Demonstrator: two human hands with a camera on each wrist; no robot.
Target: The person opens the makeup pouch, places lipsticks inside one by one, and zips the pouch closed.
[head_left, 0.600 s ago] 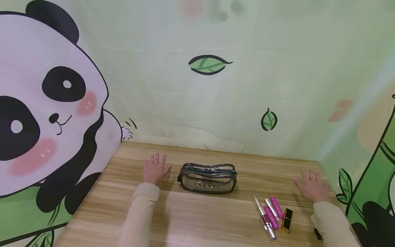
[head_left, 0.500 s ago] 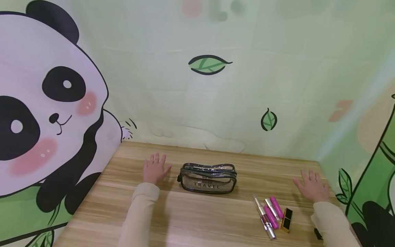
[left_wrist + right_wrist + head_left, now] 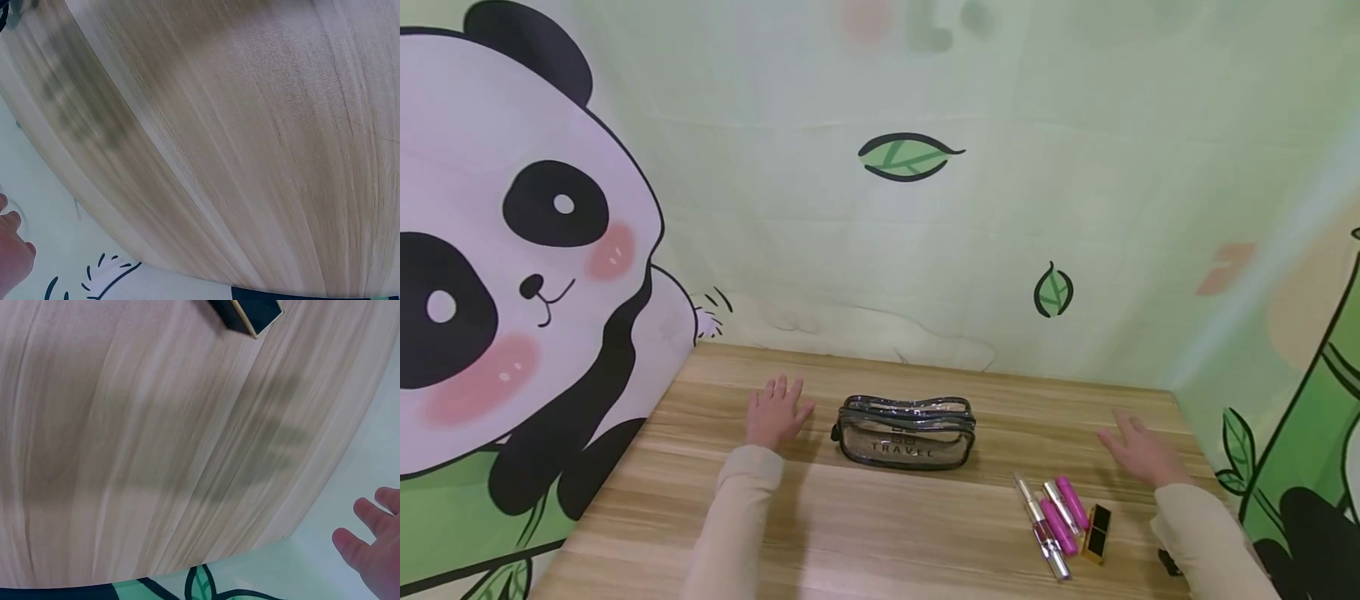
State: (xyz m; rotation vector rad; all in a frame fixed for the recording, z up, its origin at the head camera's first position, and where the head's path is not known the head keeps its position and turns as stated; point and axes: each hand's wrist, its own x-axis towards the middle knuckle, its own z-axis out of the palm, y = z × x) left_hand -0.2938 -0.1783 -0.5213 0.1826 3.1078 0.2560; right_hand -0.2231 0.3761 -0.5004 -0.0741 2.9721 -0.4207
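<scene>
A clear travel pouch (image 3: 906,433) with dark piping and the word TRAVEL stands near the middle of the wooden table (image 3: 880,517). To its left is my left hand (image 3: 775,414), fingers spread, holding nothing and apart from the pouch. My right hand (image 3: 1142,450) hovers at the right, its fingers extended and nothing in them. Nearest to it lies a group of cosmetics: a black and gold case (image 3: 1097,534), two magenta tubes (image 3: 1072,502), a silver tube (image 3: 1062,508) and a slim clear-and-silver tube (image 3: 1041,527). In the right wrist view part of the black case (image 3: 253,314) shows.
A small black object (image 3: 1169,563) lies partly hidden by the right sleeve (image 3: 1206,533). Behind the table hangs a pale green cloth (image 3: 820,250) printed with a panda (image 3: 550,275) and leaves. Its far edge meets the cloth.
My right hand has turned and shifted slightly left, toward the cosmetics. The left hand has barely moved. Pouch and cosmetics stay where they were.
</scene>
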